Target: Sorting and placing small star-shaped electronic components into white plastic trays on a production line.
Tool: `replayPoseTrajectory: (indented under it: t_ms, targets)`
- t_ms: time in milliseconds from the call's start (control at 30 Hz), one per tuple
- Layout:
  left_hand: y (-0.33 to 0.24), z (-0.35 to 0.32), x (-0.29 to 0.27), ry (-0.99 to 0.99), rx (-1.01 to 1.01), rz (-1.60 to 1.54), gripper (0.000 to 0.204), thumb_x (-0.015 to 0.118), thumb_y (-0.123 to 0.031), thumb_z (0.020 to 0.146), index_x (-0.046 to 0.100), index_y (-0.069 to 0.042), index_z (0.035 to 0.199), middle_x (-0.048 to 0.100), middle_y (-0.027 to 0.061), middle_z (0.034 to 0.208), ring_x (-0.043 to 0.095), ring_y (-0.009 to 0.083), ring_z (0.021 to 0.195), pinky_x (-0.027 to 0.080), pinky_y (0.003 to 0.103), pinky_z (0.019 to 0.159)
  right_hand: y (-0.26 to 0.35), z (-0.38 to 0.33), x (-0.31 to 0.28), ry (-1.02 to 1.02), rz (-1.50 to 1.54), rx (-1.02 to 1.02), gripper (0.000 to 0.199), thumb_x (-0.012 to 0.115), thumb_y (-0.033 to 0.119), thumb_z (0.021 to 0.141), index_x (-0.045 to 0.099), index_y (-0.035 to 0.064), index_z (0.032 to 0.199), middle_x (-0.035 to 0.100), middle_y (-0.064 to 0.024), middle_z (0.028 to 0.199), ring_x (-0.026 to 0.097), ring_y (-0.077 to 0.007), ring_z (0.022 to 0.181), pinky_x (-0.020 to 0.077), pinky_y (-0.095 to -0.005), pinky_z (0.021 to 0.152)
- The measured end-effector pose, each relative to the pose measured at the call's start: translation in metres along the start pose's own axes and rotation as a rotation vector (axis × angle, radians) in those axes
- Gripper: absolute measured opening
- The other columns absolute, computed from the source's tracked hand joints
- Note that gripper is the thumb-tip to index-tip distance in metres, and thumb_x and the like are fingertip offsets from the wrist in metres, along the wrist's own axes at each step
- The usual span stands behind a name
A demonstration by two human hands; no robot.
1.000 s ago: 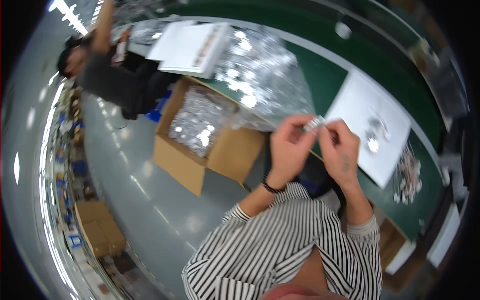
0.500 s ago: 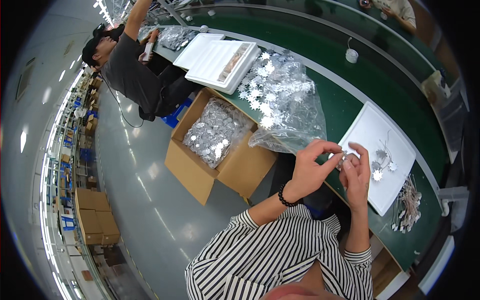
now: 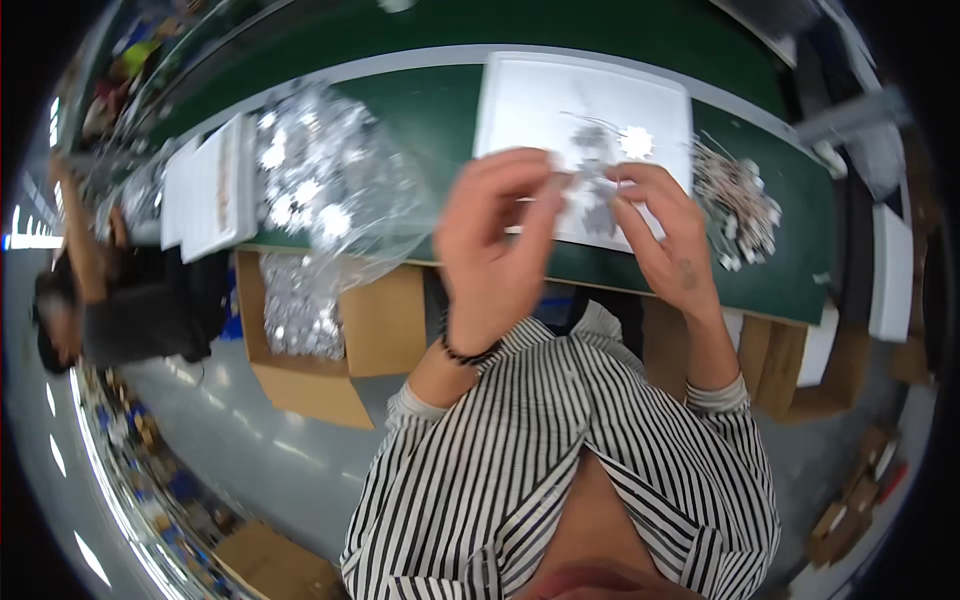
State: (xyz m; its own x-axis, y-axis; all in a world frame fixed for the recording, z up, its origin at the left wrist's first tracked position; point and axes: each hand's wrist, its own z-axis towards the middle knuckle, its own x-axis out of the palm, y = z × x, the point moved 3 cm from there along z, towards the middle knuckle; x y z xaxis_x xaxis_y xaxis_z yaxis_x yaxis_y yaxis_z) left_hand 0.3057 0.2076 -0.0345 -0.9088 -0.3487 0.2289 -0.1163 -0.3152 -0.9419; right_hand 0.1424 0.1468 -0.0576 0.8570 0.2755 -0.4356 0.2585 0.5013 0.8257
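My left hand (image 3: 500, 245), a dark beaded bracelet at its wrist, is raised over the near left of a white tray (image 3: 525, 100). Its thumb and fingertips pinch together, blurred; what they grip is too small to make out. Close to it, my right hand (image 3: 670, 230) also pinches with thumb and forefinger, and something tiny and thin shows at the tips. Silver star-shaped pieces lie in the tray beyond the hands, one piece (image 3: 636, 143) shining brightly, with thin wires among them. To the right of the tray rests a bundle of thin wires (image 3: 740, 205) with small white ends.
A clear bag (image 3: 320, 170) of silver star pieces lies left on the green table (image 3: 440, 110), beside white foam boxes (image 3: 235, 185). Below stands an open cardboard box (image 3: 385, 325) holding more pieces. Another person (image 3: 140, 310) works at far left. Cardboard boxes (image 3: 775, 365) are under the table's right.
The view has swung right and levelled, so the tray now lies straight ahead. My hands, fingertips together before, are now a little apart.
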Motion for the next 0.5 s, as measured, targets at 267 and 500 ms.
replayPoseTrajectory:
  t_ms: [267,500]
  targets:
    - [0.030,-0.053,-0.150,-0.369,-0.208,0.853,0.018,0.052,-0.001,0.087,0.068,0.001,0.095,0.068,0.0069,0.081,0.060,0.0168,0.075,0.047,0.027,0.070,-0.067,0.014,-0.054,-0.105,-0.293,0.098,0.017,0.064,0.007,0.093,0.068,-0.0014,0.108,0.070,-0.0098,0.114,0.062,-0.0210,0.099,0.0484,-0.0305,0.091]
    - [0.094,0.011,-0.224,-0.162,0.122,1.421,0.053,0.059,-0.031,0.097,0.056,0.002,0.138,0.061,0.0266,0.131,0.059,0.0400,0.117,0.043,0.047,0.106,-0.072,0.003,-0.060,-0.279,-0.172,0.239,0.023,0.063,0.012,0.098,0.068,0.0000,0.117,0.070,-0.0088,0.111,0.063,-0.0169,0.095,0.0503,-0.0280,0.085]
